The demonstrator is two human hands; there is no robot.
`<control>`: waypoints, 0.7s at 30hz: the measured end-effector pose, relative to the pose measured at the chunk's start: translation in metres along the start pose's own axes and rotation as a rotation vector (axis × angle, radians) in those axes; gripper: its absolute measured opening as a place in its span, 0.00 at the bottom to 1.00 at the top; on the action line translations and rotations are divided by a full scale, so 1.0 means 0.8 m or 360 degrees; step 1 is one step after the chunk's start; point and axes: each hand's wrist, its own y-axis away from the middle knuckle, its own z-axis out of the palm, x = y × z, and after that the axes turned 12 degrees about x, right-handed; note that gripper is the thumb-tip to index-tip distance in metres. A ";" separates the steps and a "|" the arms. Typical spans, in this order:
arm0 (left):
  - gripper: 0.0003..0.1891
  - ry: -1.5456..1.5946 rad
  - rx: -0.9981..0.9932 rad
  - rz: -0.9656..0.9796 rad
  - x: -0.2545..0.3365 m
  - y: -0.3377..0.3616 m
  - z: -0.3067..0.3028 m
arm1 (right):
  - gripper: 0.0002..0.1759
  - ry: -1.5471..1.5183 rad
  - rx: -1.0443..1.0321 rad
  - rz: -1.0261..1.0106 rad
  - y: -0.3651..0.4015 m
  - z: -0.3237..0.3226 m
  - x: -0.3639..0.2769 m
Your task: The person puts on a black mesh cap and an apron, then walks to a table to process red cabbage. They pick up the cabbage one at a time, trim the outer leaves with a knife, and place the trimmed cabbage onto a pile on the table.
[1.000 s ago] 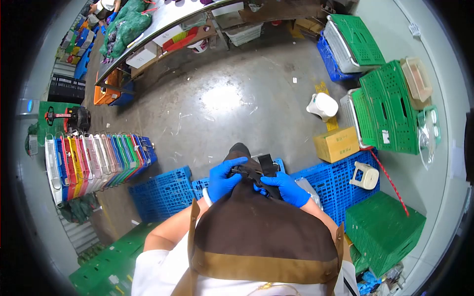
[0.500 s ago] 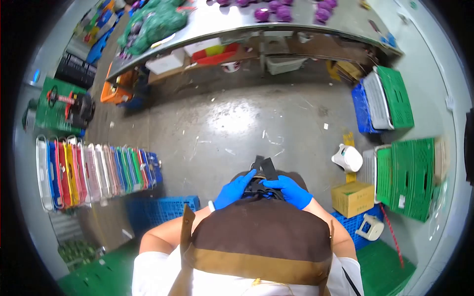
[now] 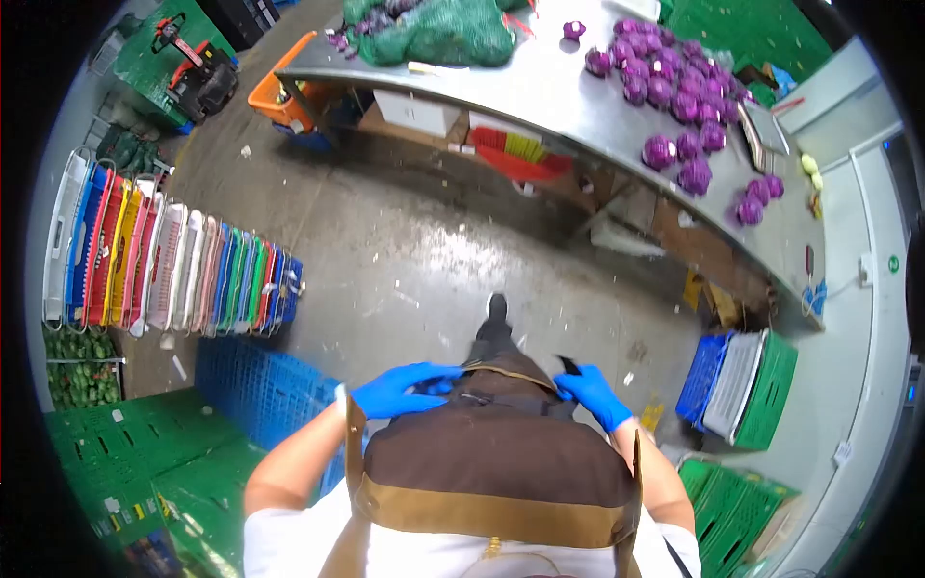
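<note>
Blue gloves cover both hands at the waist of a brown apron (image 3: 501,453). My left hand (image 3: 407,390) lies at the apron's left side, its fingers bent around something dark that I cannot make out. On the other side, my right hand (image 3: 593,393) is closed on a black strap (image 3: 568,366), whose end sticks up past the fingers. Dark folds of the apron and a strap lie between the two hands. One dark shoe (image 3: 497,308) shows ahead on the floor.
A metal table (image 3: 568,106) bearing purple cabbages (image 3: 674,82) and a green net sack (image 3: 453,34) crosses ahead. Coloured crates (image 3: 178,260) stand left, beside a blue pallet (image 3: 270,385). Green crates (image 3: 766,385) are at the right. A pallet truck (image 3: 198,77) stands far left.
My hands have moved apart from the middle of the waist to its two sides. The view has turned right, bringing more of the table and cabbages in, and a shoe now shows.
</note>
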 end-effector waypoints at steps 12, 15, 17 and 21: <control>0.08 -0.1064 0.1586 0.0161 0.038 -0.075 -0.176 | 0.24 -0.0367 0.0539 -0.0841 -0.211 -0.093 -0.266; 0.08 -0.0096 0.1439 -0.0611 -0.039 -0.046 -0.200 | 0.20 0.0083 -0.0081 -0.0999 -0.225 -0.072 -0.355; 0.08 0.0304 0.1323 -0.0921 -0.080 -0.041 -0.229 | 0.18 0.0220 -0.0421 -0.1060 -0.245 -0.036 -0.385; 0.09 0.0395 0.1009 -0.0903 -0.085 -0.085 -0.388 | 0.18 0.0230 -0.0277 -0.0909 -0.326 0.032 -0.443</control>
